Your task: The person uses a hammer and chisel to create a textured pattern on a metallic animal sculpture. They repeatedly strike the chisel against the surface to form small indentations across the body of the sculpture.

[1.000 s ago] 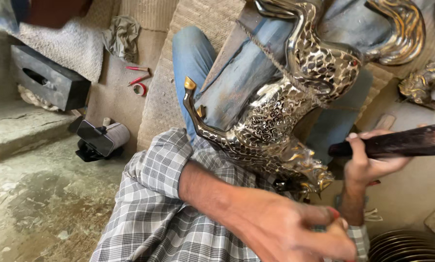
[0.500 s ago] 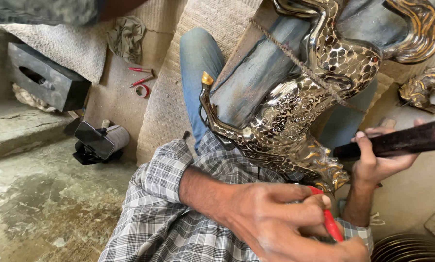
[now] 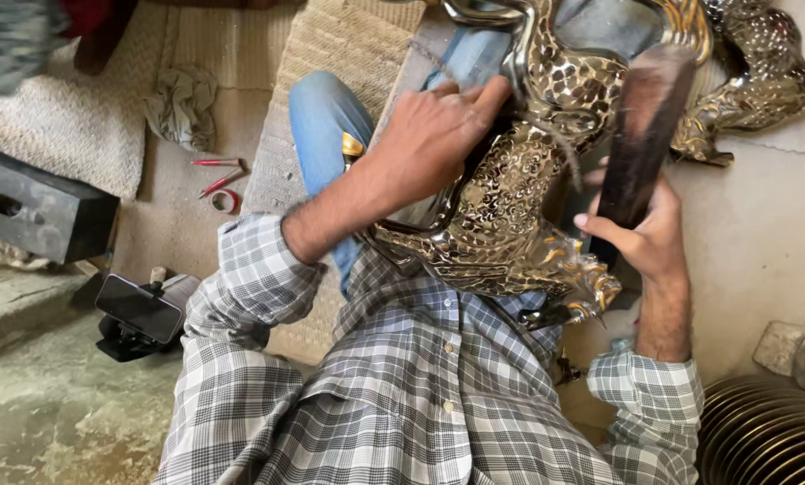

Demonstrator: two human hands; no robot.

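Two hands work a shiny embossed metal figure [image 3: 510, 207] lying across the lap. Left of it, the left hand [image 3: 434, 135] presses fingers together; whether it still pinches the red tool seen earlier is hidden. Right of it, the right hand [image 3: 645, 238] clasps a dark wooden block [image 3: 645, 135], now raised upright.

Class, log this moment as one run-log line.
left hand: on metal figure | right hand: grips dark mallet | figure: on lap
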